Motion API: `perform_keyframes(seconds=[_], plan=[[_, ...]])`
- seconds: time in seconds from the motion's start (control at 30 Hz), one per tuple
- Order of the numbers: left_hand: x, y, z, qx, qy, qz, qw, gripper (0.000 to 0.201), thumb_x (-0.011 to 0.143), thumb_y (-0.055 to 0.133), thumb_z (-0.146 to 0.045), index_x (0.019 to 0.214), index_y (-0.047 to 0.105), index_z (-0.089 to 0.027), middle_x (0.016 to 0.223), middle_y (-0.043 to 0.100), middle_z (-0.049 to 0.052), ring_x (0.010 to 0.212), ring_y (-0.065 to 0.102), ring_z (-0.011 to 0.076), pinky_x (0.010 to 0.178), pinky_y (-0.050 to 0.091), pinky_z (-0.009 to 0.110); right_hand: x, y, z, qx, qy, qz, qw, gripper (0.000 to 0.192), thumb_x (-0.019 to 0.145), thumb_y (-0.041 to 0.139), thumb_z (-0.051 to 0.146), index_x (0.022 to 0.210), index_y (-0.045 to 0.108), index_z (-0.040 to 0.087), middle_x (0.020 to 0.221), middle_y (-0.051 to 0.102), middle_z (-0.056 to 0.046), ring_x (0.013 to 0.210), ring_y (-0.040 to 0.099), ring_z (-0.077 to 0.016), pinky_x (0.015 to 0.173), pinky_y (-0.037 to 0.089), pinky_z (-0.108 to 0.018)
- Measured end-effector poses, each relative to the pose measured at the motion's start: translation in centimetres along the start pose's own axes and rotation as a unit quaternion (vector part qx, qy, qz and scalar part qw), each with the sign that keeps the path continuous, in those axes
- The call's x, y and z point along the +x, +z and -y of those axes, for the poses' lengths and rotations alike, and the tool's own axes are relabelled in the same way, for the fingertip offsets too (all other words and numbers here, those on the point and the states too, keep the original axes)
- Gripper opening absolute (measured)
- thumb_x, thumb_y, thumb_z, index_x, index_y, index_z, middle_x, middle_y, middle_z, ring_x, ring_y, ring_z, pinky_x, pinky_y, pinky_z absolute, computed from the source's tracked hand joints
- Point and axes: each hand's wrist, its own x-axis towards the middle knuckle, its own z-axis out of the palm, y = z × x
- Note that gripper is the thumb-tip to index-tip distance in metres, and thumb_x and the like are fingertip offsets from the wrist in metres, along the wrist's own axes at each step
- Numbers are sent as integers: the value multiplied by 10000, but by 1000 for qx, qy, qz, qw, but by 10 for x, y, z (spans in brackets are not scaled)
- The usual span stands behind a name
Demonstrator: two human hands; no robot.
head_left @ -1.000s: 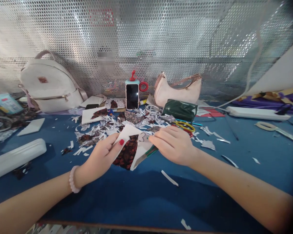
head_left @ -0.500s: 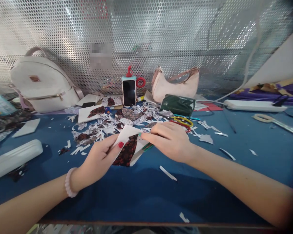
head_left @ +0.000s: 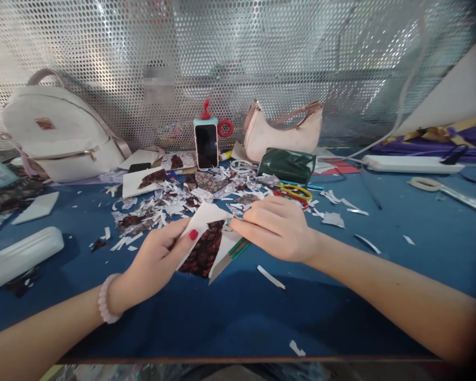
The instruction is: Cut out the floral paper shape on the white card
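Head view: patterned card (head_left: 204, 246) above the surface (head_left: 321, 312), apparently being worked by fingertip.
Left hand (head_left: 156, 259) clamps the card; right hand (head_left: 275, 230) curls round a green-handled tool (head_left: 238, 248), thumb at the card; the next move likely calls for steady holding.

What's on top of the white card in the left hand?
A dark floral piece lies on the white card. The left hand and right hand cover parts of the card, hiding what's beneath them; its underside can't be seen.
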Motion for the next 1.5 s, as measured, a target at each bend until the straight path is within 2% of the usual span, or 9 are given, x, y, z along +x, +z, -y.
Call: perform_keyframes(seconds=[0.13, 0.23, 0.37, 0.53, 0.77, 1.0, 1.1, 1.2, 1.5], plan=[[2, 1, 0, -13, 5, -11, 1000, 342, 881, 385, -376, 1072, 576, -166, 905, 644, 61, 812, 593, 183, 696, 477, 252, -2, 2, -1, 29, 0, 9, 1000, 163, 869, 444, 105, 805, 593, 128, 599, 555, -8, 546, 479, -106, 507, 324, -250], [7, -2, 6, 21, -1, -7, 1000, 431, 873, 406, -377, 1253, 458, -181, 918, 650, 64, 815, 600, 189, 678, 484, 255, -5, 6, -1, 64, 16, 73, 995, 233, 881, 366, 85, 839, 593, 114, 634, 561, -28, 546, 469, -119, 503, 304, -258], [15, -8, 23, 126, -1, 117, 985, 412, 887, 390, -362, 1265, 450, -209, 766, 639, 12, 596, 560, 141, 579, 461, 238, -15, 19, 3, 121, 37, 208, 970, 207, 856, 379, 97, 879, 583, 127, 681, 553, -30, 540, 449, -124, 491, 259, -262], [16, -2, 34, 253, 130, 108, 953, 348, 894, 386, -242, 1220, 500, -196, 1064, 542, 99, 970, 514, 209, 849, 427, 365, -30, 34, 12, 177, 47, 304, 935, 175, 825, 409, 79, 849, 572, 137, 687, 538, -20, 558, 448, -116, 494, 234, -251], [14, 16, 25, 239, 197, 197, 930, 367, 891, 319, -127, 1184, 537, -159, 933, 525, 101, 822, 495, 179, 724, 462, 300, -45, 30, 11, 243, 42, 298, 922, 222, 843, 375, 90, 896, 588, 125, 679, 549, -23, 573, 464, -132, 496, 265, -261], [14, 22, 31, 267, 206, 201, 920, 347, 875, 364, -143, 1172, 541, -174, 951, 531, 101, 811, 496, 198, 719, 462, 335, -48, 25, -1, 258, 72, 285, 920, 315, 911, 333, 298, 938, 594, 122, 699, 554, -46, 591, 473, -148, 501, 302, -277], [12, 23, 33, 273, 208, 191, 920, 334, 869, 369, -159, 1134, 568, -200, 937, 533, 94, 777, 504, 193, 673, 462, 316, -52, 25, -12, 195, 124, 263, 937, 481, 939, 217, 421, 930, 595, 123, 736, 549, -78, 590, 466, -153, 513, 326, -275], [11, 26, 36, 272, 200, 166, 927, 367, 878, 320, -154, 1137, 568, -232, 902, 525, 79, 757, 504, 178, 643, 453, 290, -56, 26, -22, 121, 163, 285, 937, 405, 942, 278, 363, 833, 599, 140, 750, 545, -81, 595, 465, -145, 527, 333, -259], [14, 28, 41, 242, 186, 161, 938, 376, 869, 331, -149, 1128, 581, -259, 832, 529, 57, 697, 493, 161, 604, 450, 263, -51, 24, -22, 102, 68, 316, 941, 258, 927, 391, 241, 787, 590, 155, 606, 569, -17, 526, 453, -112, 539, 299, -256]])
